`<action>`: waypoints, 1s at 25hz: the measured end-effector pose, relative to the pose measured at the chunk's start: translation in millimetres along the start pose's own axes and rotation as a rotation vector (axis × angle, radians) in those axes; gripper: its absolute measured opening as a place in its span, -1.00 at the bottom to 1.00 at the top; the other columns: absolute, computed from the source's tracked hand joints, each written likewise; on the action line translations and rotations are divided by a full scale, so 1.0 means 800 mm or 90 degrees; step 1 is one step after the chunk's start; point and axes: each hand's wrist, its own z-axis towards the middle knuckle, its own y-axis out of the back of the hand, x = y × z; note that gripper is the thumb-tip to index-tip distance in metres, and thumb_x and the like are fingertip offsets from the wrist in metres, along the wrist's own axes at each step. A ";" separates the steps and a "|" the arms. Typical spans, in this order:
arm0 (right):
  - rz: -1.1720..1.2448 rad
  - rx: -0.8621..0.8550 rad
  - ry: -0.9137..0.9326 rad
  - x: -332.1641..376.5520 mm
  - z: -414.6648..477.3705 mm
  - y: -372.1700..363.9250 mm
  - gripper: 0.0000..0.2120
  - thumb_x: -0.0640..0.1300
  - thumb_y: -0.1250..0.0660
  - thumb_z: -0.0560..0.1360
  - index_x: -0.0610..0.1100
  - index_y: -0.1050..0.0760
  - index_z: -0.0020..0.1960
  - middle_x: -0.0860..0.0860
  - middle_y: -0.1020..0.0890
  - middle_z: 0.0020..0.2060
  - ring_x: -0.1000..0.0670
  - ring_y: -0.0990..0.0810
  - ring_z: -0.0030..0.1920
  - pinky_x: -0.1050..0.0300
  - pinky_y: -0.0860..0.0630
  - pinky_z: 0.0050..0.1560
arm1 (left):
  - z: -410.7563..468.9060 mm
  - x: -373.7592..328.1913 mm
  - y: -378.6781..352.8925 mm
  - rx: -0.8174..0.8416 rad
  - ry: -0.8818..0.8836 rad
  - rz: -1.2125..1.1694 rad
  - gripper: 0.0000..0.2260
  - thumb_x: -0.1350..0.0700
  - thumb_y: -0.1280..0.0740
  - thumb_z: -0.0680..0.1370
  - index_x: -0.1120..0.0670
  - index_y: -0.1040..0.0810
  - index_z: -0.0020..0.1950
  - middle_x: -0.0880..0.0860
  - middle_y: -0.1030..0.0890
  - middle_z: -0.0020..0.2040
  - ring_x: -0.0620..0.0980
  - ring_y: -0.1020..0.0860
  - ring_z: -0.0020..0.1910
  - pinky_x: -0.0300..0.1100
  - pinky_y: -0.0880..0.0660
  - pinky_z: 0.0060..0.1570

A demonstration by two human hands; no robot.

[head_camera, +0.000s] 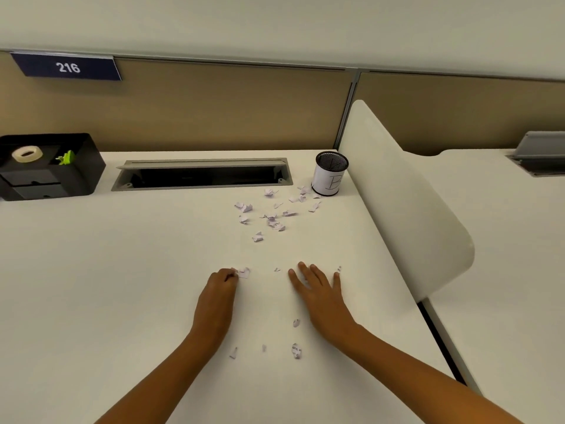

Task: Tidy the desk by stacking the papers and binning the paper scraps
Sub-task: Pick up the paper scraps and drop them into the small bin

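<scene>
White scraps (273, 213) litter desk (91, 286) toward far-right corner near cup (329, 175); left hand (220, 286) pinches one, right hand (316, 287) flat, fingers apart — sweeping could push bits off the edge.

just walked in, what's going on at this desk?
A person is clearing torn paper scraps off a white desk with bare hands. The left hand is closed, its fingers pinching a scrap. The right hand lies flat and open on the desk. Most scraps sit scattered near the mesh cup, with a few near the forearms. No paper stack is in view.
</scene>
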 end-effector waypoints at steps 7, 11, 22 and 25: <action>0.055 -0.072 -0.055 0.008 -0.052 0.025 -0.68 -0.33 -0.39 0.41 -0.29 -0.52 0.16 -0.21 -0.57 0.09 -0.11 -0.58 0.05 0.17 -0.56 -0.04 | -0.011 0.006 0.001 0.028 -0.018 -0.040 -0.55 0.26 -0.22 0.55 0.02 -0.33 0.43 0.07 -0.19 0.51 0.09 -0.34 0.33 -0.07 -0.36 0.28; -0.002 -0.123 -0.075 0.019 -0.065 0.036 -0.56 -0.45 -0.57 -0.25 -0.13 -0.44 -0.56 0.01 -0.46 -0.60 0.12 -0.32 -0.58 0.31 -0.14 -0.63 | -0.008 -0.002 -0.004 0.026 -0.102 0.090 -0.48 0.27 -0.21 0.56 0.00 -0.22 0.50 0.11 -0.10 0.54 0.16 -0.16 0.45 0.00 -0.23 0.38; 0.281 -0.188 -0.205 -0.036 -0.072 0.024 -0.85 -0.40 -0.29 0.45 -0.25 -0.61 -0.14 -0.09 -0.64 -0.26 -0.07 -0.60 -0.23 0.09 -0.53 -0.17 | 0.036 -0.008 0.003 0.049 -0.140 0.230 -0.81 0.23 -0.18 0.59 0.23 -0.58 -0.04 0.14 -0.60 -0.02 0.07 -0.55 -0.05 -0.20 -0.43 -0.06; 0.284 -0.219 -0.240 -0.064 -0.072 0.025 -0.86 -0.40 -0.31 0.44 -0.24 -0.62 -0.14 -0.09 -0.64 -0.25 -0.06 -0.59 -0.23 0.08 -0.54 -0.18 | 0.053 -0.039 0.007 0.067 -0.023 0.200 -0.88 0.32 -0.27 0.52 0.26 -0.60 -0.13 0.20 -0.64 -0.09 0.06 -0.56 -0.18 -0.14 -0.52 -0.10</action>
